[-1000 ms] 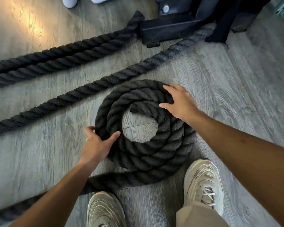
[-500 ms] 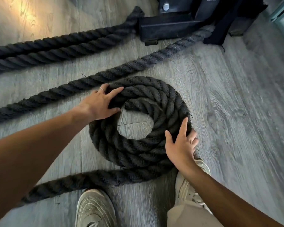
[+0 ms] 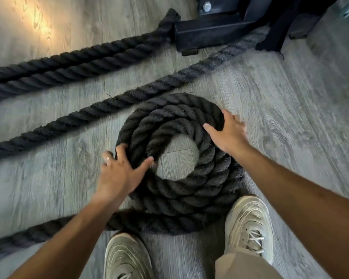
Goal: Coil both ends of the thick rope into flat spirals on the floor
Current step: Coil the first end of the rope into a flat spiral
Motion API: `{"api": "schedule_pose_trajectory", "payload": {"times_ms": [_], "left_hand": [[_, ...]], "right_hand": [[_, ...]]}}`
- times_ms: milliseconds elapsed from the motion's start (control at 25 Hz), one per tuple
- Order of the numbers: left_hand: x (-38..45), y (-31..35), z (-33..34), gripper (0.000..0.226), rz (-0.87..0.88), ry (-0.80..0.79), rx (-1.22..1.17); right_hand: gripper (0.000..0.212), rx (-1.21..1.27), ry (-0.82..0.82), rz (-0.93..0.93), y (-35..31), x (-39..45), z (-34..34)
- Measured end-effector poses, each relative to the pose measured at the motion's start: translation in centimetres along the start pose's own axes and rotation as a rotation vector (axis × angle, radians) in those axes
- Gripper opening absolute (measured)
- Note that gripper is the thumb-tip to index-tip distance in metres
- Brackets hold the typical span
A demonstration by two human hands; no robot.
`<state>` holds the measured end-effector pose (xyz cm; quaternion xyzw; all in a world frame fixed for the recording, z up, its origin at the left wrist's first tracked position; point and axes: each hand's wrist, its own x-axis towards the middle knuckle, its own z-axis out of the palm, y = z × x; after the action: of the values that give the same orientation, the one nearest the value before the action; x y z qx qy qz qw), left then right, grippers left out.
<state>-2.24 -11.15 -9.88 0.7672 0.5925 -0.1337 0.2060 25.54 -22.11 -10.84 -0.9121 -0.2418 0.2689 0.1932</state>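
A thick black rope lies coiled in a flat spiral (image 3: 181, 186) on the grey wood floor just ahead of my feet, with a bare round gap at its centre. My left hand (image 3: 119, 174) presses on the coil's left side, fingers spread over the turns and thumb reaching the inner edge. My right hand (image 3: 228, 133) rests flat on the upper right of the coil, fingers spread. The rope's free run (image 3: 38, 234) leaves the coil's near side toward the lower left. Neither hand closes around the rope.
A straight length of the same rope (image 3: 113, 103) runs diagonally behind the coil, and a doubled length (image 3: 75, 63) lies farther back. A black metal frame base (image 3: 214, 33) stands at the top. My two pale sneakers (image 3: 250, 224) touch the coil's near edge.
My left hand slid from the coil's upper left down to its left side. My right hand moved from the lower right up to the upper right. The coil turned slightly.
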Motion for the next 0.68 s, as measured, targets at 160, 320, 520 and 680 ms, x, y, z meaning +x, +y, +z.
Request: {"api": "schedule_pose_trajectory", "payload": {"times_ms": [160, 320, 520, 680], "left_hand": [[7.3, 2.1, -4.1, 0.106, 0.37, -0.047, 0.06], [10.2, 4.6, -4.5, 0.116, 0.491, -0.192, 0.31], [8.1, 3.0, -3.4, 0.118, 0.305, -0.111, 0.253], [3.2, 1.7, -1.6, 0.117, 0.016, -0.091, 0.193]], "right_hand": [[0.109, 0.007, 0.011, 0.145, 2.9, -8.2, 2.9], [0.119, -0.071, -0.017, 0.114, 3.4, -10.6, 5.3], [0.104, -0.21, -0.065, -0.055, 2.4, -5.4, 3.6], [0.099, -0.237, -0.267, -0.301, -0.3, 0.7, -0.2]]}}
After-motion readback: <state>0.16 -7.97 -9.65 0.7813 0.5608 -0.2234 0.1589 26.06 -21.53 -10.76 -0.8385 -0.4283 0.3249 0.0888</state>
